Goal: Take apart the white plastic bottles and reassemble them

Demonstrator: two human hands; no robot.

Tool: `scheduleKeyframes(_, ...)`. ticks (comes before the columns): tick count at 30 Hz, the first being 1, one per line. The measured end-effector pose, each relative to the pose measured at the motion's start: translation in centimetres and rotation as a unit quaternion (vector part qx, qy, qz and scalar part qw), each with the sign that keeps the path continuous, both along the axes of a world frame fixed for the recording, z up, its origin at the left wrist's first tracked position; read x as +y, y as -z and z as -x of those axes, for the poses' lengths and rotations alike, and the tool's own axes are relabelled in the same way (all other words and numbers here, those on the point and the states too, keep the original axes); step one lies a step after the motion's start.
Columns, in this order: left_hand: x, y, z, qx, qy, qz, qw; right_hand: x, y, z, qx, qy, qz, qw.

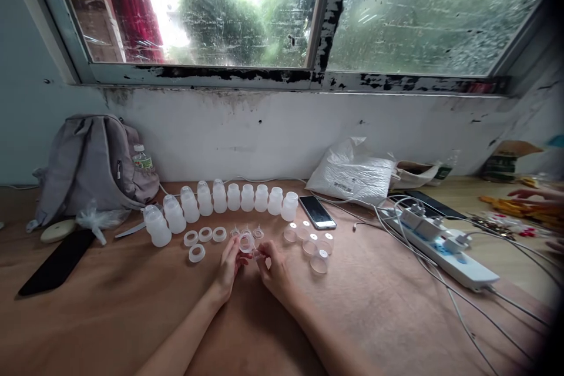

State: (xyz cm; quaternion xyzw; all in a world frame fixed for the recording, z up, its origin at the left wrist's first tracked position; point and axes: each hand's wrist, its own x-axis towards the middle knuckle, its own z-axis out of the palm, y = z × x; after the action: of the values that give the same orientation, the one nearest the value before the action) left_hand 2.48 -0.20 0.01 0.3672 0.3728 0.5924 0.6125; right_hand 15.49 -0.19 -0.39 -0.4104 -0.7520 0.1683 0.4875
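Toward the middle of the table (374, 305), a clear ring (246, 241) is grasped by the left hand (228, 270), and what looks like a small clear piece (256, 254), too blurred to be made out, is pinched by the right hand (275, 271). Either could be dropped, since only the finger ends are used on smooth-looking plastic; the teats (258, 234) just beyond could be tipped by a brushing knuckle. The ring is held between the two hands, at the left fingertips, the piece just beside it. Loose rings (205, 239) are set to the left, clear caps (319, 264) to the right; bottles (219, 197) are lined up toward the back edge.
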Motion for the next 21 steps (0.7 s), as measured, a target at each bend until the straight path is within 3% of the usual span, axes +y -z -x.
scheduleKeyframes(8,-0.7,-0.4,0.6,0.107,-0.009,-0.026,0.994,-0.2,-0.3,0.5,-0.014,0.020,0.045,0.999)
scheduleKeyframes(15,-0.8,-0.7,0.6,0.237,0.003,-0.109,0.966,-0.1,-0.7,0.6,0.040,0.038,0.102,0.993)
scheduleKeyframes(21,-1.3,-0.9,0.5,0.281,0.033,-0.129,0.950,-0.1,-1.0,0.6,0.041,0.027,0.123,0.991)
